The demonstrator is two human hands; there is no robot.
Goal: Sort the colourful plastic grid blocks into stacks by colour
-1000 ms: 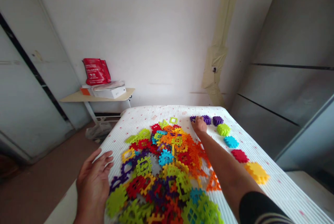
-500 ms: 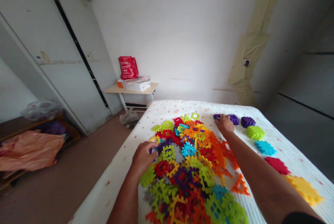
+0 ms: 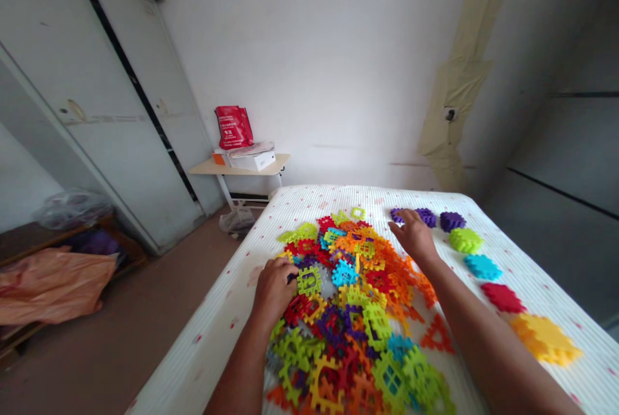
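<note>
A large heap of coloured plastic pieces (image 3: 344,272) covers the middle of the white bed (image 3: 217,312). My left hand (image 3: 275,286) is at the heap's left edge, fingers curled beside a green square piece (image 3: 308,280); what they hold, if anything, is hidden. Beyond the heap at the right, my right hand (image 3: 412,232) hovers with fingers apart, just in front of a purple stack (image 3: 397,214). More purple stacks (image 3: 452,221) stand beside it. A green stack (image 3: 465,240), a blue stack (image 3: 482,267), a red stack (image 3: 503,298) and a yellow stack (image 3: 545,338) run down the right side.
Behind the bed's far left corner, a small table (image 3: 203,168) holds a red bag (image 3: 233,126) and a white box (image 3: 254,160). Grey cabinet doors (image 3: 120,144) stand at the left. A white wall (image 3: 338,67) rises beyond the bed.
My right hand has opened and lifted off the purple pieces, back toward me. My left hand has turned, its fingers now curled down at the heap. The view has shifted slightly.
</note>
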